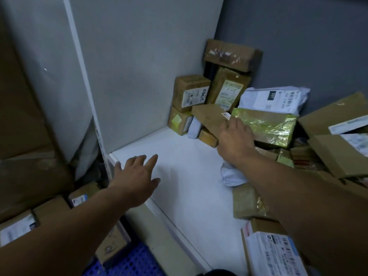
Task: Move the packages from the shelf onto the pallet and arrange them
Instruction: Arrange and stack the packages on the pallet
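A white shelf [179, 162] holds a heap of packages at its back and right. My right hand [235, 138] reaches into the heap and lies on a flat brown cardboard package [209, 116], beside a box wrapped in shiny yellow-green tape [266, 124]; whether its fingers grip the package is hidden. My left hand [137, 174] hovers over the shelf's front left corner with fingers spread and nothing in it. A blue perforated pallet [129, 263] shows at the bottom, below the shelf, with boxes [49, 208] stacked on its left side.
A grey side panel [139, 66] and a dark back wall [298, 36] close the shelf in. Small brown boxes [191, 92] are stacked in the back corner, white mailer bags [274, 98] lie among them. A large wrapped carton [22, 136] stands at left.
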